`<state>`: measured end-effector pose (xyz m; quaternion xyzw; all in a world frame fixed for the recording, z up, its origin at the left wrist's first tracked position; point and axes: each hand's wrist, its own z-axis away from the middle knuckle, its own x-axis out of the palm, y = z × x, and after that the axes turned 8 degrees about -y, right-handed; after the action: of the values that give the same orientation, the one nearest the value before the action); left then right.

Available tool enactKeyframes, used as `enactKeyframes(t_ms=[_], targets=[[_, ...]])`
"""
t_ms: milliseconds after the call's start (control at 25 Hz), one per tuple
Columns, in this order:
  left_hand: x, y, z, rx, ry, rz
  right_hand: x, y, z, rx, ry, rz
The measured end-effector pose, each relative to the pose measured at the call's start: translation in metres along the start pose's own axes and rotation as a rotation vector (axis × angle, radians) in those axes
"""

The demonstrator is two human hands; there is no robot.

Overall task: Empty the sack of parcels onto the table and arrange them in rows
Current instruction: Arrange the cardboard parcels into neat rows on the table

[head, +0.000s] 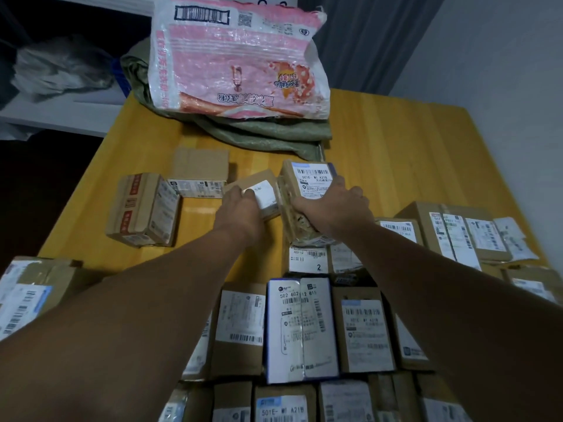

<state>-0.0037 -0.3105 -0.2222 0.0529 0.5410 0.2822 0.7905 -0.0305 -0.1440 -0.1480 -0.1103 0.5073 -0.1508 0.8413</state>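
Reaching out over the yellow table (396,153), both hands are on parcels! The left hand (240,208) curls round a small brown box (262,190) with a white label. The right hand (332,205) clamps a taller labelled box (307,184), and the two boxes touch. At the far edge the pink-and-white sack (231,56) slumps on a green sack (259,132). A taped carton (143,208) sits to the left, and packed rows of parcels (301,327) fill the near side.
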Motion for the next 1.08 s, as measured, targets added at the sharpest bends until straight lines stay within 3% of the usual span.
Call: enactKeyframes(t_ms=[200,400,600,880,1080], targets=[[0.014,0.01,-0.011,-0.059,-0.101,-0.211,-0.001,0.004,-0.004,-0.033,0.006,0.042],[0.014,0.004,0.009,-0.102,-0.001,-0.475,-0.001,0.005,0.004,-0.02,-0.01,0.043],[0.01,-0.015,0.027,-0.138,-0.009,-0.334,-0.001,-0.013,0.022,-0.051,-0.003,-0.015],[-0.012,-0.064,0.054,-0.346,0.012,0.014,0.026,-0.048,0.039,-0.021,-0.086,-0.19],[-0.015,-0.084,0.061,-0.33,0.012,0.133,0.057,-0.063,0.044,0.055,-0.107,-0.13]])
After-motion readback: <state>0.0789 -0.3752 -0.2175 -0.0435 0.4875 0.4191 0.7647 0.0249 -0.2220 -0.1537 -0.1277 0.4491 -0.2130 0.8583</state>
